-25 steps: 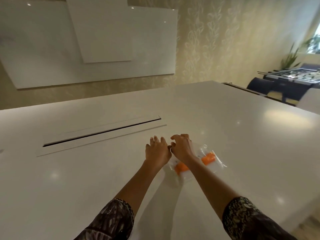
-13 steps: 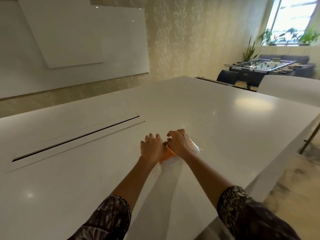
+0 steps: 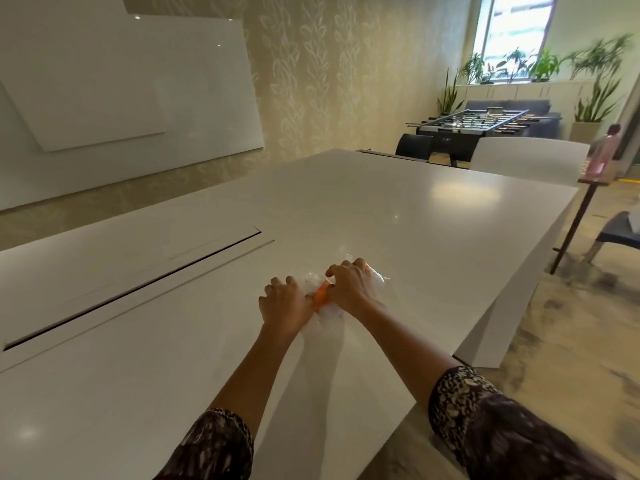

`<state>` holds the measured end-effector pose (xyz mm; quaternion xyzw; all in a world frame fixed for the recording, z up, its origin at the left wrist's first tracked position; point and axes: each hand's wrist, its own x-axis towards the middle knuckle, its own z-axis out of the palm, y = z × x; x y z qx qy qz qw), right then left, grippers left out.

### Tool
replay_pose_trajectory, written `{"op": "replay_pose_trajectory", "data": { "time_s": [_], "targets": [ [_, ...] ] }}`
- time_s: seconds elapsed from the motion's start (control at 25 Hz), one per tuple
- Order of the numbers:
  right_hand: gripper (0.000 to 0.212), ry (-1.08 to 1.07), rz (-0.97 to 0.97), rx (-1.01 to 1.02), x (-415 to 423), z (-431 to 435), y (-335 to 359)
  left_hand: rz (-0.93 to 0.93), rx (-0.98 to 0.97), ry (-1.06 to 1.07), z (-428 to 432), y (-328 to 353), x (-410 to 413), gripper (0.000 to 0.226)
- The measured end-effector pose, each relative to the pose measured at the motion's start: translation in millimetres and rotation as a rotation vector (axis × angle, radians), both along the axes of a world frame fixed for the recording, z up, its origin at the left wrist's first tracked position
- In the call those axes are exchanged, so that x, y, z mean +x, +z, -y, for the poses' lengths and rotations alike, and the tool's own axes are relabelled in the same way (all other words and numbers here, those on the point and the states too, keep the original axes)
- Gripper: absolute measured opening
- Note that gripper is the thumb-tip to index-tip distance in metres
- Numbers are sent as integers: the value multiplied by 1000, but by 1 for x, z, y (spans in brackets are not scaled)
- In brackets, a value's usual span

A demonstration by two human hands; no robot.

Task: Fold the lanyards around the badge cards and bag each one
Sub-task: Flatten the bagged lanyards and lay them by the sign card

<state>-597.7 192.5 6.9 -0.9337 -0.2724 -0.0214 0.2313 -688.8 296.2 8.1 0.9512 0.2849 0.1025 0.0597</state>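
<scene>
Both arms reach out over the white table (image 3: 381, 220), patterned dark sleeves at the near edge. A clear plastic bag (image 3: 376, 281) lies flat on the tabletop near the right side, with the orange lanyard (image 3: 322, 295) bunched inside it; the badge card cannot be made out. The right hand (image 3: 349, 287) sits on top of the bag, fingers curled down over it and thumb against the orange bundle, clamped on the bag. The left hand (image 3: 285, 301) is just beside it, knuckles up, fingers curled at the bag's left edge; its fingertips are hidden, so whether it pinches the plastic cannot be told. A long dark slot (image 3: 131, 289) runs across the table to the left. Beyond are a whiteboard (image 3: 138, 98), a foosball table (image 3: 474, 121) and a white chair (image 3: 526, 161).
</scene>
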Motion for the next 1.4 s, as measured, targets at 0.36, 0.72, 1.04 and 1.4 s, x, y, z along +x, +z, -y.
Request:
{"op": "replay_pose_trajectory", "data": {
  "time_s": [0.36,0.72,1.04,1.4],
  "targets": [
    [47,41,-143,-23,1,-12,-10,-22,-77,-58,1,-8,1,53],
    [44,-21,-259,111,0,-8,-11,42,-294,-85,2,-9,5,37],
    [40,-99,-291,217,-21,-8,-12,90,-460,-67,0,-7,-10,46],
    [52,-194,-470,443,-47,-12,-11,95,-478,-94,2,1,-36,38]
  ]
}}
